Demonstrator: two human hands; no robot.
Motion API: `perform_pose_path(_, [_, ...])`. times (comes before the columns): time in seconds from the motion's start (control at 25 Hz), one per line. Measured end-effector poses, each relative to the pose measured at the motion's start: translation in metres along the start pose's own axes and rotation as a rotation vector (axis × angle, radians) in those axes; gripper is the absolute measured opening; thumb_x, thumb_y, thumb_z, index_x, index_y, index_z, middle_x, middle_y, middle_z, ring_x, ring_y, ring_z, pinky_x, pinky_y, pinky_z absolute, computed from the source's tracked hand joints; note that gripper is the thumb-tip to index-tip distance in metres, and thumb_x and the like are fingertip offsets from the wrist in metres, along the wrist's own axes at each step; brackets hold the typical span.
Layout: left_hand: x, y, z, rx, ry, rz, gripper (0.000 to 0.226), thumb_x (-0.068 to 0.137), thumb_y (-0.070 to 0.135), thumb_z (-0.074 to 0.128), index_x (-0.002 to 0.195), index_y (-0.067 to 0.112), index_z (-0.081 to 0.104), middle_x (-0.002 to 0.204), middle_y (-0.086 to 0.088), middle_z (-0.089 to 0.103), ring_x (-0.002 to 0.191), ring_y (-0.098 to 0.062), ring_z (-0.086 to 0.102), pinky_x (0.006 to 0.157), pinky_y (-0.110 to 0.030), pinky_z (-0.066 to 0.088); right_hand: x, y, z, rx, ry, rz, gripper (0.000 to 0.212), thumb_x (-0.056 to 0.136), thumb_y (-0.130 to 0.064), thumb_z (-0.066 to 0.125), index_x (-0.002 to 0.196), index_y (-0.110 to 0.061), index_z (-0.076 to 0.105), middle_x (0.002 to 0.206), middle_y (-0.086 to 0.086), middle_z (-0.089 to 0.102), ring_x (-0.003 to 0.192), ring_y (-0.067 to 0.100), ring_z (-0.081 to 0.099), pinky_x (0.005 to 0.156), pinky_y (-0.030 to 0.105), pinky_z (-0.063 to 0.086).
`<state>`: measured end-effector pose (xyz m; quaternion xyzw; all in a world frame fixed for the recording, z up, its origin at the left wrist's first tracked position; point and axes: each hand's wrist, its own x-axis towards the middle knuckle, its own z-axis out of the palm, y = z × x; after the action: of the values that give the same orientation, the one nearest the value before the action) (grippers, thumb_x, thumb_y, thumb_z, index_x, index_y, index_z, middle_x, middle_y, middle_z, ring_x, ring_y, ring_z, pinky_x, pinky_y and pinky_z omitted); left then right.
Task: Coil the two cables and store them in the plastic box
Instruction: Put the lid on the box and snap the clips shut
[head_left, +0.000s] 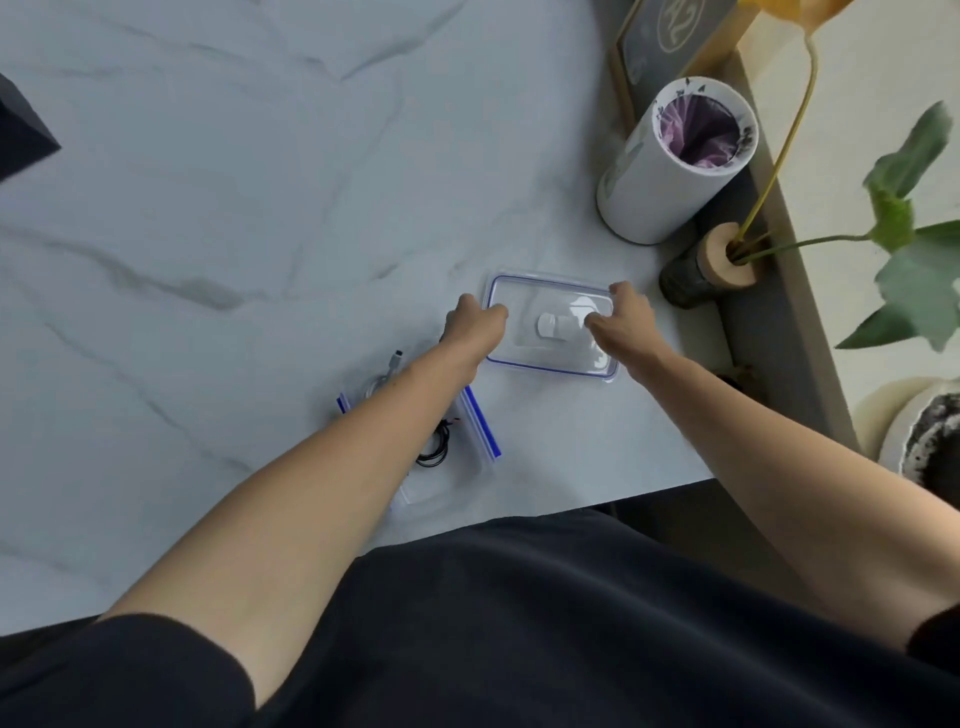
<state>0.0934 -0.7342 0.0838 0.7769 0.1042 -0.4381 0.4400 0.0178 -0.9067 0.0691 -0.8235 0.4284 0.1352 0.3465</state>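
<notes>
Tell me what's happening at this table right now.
A person has both hands on a clear plastic lid with a blue rim: left hand at one end, right hand at the other. Nearer them, under the left forearm, sits the open plastic box with a coiled black cable and a white cable in it. The lid is not yet on the box.

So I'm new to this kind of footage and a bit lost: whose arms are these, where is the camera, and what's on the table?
The camera sits on a person's head, looking down at their own bare arms. On the marble table, both hands grip a clear lid with a blue rim: left hand on one end, right hand on the other. Nearer the body lies the open plastic box, with a black cable coiled inside and a white cable partly hidden behind the left arm. A white bin and a plant stand to the right.
</notes>
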Motion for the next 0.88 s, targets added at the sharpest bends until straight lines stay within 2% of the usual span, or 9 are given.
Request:
perform_pose_path(0.16, [0.017, -0.003, 0.015, 0.005, 0.012, -0.140, 0.056, 0.094, 0.026, 0.046, 0.143, 0.005, 0.029, 0.143, -0.013, 0.040, 0.123, -0.029, 0.047, 0.102, -0.038, 0.045, 0.025, 0.028, -0.002, -0.037, -0.042, 0.130, 0.038, 0.092, -0.014, 0.053, 0.125, 0.003, 0.046, 0.132, 0.022, 0.043, 0.115, 0.040, 0.050, 0.096, 0.037, 0.044])
perform_pose_path(0.32, [0.024, 0.003, 0.029, 0.036, 0.066, -0.188, 0.058, 0.094, 0.029, 0.048, 0.144, 0.007, 0.028, 0.147, -0.013, 0.034, 0.124, -0.032, 0.046, 0.099, -0.039, 0.044, 0.035, 0.043, -0.002, 0.112, -0.118, 0.168, 0.006, 0.085, -0.010, 0.053, 0.089, -0.008, 0.048, 0.101, 0.011, 0.044, 0.085, 0.027, 0.045, 0.059, 0.029, 0.036])
perform_pose_path(0.36, [0.024, 0.006, 0.031, 0.039, 0.084, -0.192, 0.060, 0.094, 0.029, 0.048, 0.145, 0.007, 0.027, 0.149, -0.014, 0.031, 0.126, -0.033, 0.044, 0.097, -0.040, 0.041, 0.037, 0.045, -0.001, 0.197, -0.116, 0.162, 0.007, 0.082, -0.010, 0.053, 0.081, -0.011, 0.046, 0.091, 0.010, 0.045, 0.082, 0.026, 0.044, 0.055, 0.029, 0.032])
perform_pose_path(0.44, [0.025, 0.009, 0.035, -0.019, 0.110, -0.212, 0.068, 0.092, 0.035, 0.051, 0.148, 0.010, 0.022, 0.153, -0.013, 0.027, 0.132, -0.032, 0.038, 0.095, -0.042, 0.039, 0.037, 0.045, -0.001, 0.347, -0.084, 0.149, 0.003, 0.082, -0.012, 0.051, 0.079, -0.011, 0.050, 0.078, 0.006, 0.047, 0.077, 0.024, 0.044, 0.059, 0.029, 0.034])
perform_pose_path(0.52, [0.022, 0.015, 0.033, -0.140, 0.137, -0.219, 0.082, 0.085, 0.048, 0.058, 0.150, 0.014, 0.019, 0.154, -0.011, 0.025, 0.134, -0.032, 0.036, 0.098, -0.044, 0.039, 0.029, 0.036, -0.005, 0.467, 0.010, 0.065, 0.017, 0.088, -0.020, 0.045, 0.076, -0.012, 0.055, 0.073, 0.002, 0.050, 0.070, 0.020, 0.046, 0.066, 0.037, 0.039])
perform_pose_path(0.6, [0.015, 0.021, 0.027, -0.283, 0.166, -0.201, 0.101, 0.071, 0.065, 0.063, 0.150, 0.020, 0.019, 0.155, -0.008, 0.024, 0.135, -0.030, 0.037, 0.105, -0.049, 0.040, 0.015, 0.023, -0.014, 0.612, 0.106, -0.060, 0.026, 0.090, -0.027, 0.042, 0.078, -0.014, 0.060, 0.077, 0.000, 0.059, 0.075, 0.018, 0.054, 0.074, 0.044, 0.048])
perform_pose_path(0.68, [0.002, 0.030, 0.018, -0.479, 0.184, -0.187, 0.110, 0.055, 0.078, 0.068, 0.142, 0.022, 0.030, 0.149, -0.004, 0.036, 0.128, -0.027, 0.047, 0.100, -0.052, 0.045, -0.001, 0.010, -0.022, 0.736, 0.144, -0.168, 0.024, 0.097, -0.026, 0.044, 0.090, -0.026, 0.067, 0.090, -0.002, 0.067, 0.087, 0.016, 0.061, 0.081, 0.039, 0.051])
perform_pose_path(0.76, [-0.018, 0.041, 0.010, -0.701, 0.175, -0.164, 0.097, 0.055, 0.080, 0.070, 0.126, 0.021, 0.038, 0.132, 0.001, 0.046, 0.115, -0.023, 0.054, 0.093, -0.056, 0.050, -0.021, -0.002, -0.027, 0.809, 0.132, -0.295, 0.019, 0.102, -0.021, 0.046, 0.103, -0.016, 0.065, 0.092, 0.002, 0.066, 0.085, 0.013, 0.059, 0.077, 0.032, 0.048])
perform_pose_path(0.88, [-0.046, 0.047, -0.004, -0.988, 0.096, -0.086, 0.074, 0.066, 0.075, 0.067, 0.117, 0.025, 0.048, 0.112, -0.004, 0.051, 0.105, -0.030, 0.058, 0.083, -0.063, 0.053, -0.054, -0.018, -0.031, 0.813, 0.073, -0.535, 0.013, 0.103, -0.012, 0.048, 0.104, -0.015, 0.060, 0.097, 0.005, 0.064, 0.086, 0.011, 0.058, 0.078, 0.025, 0.047])
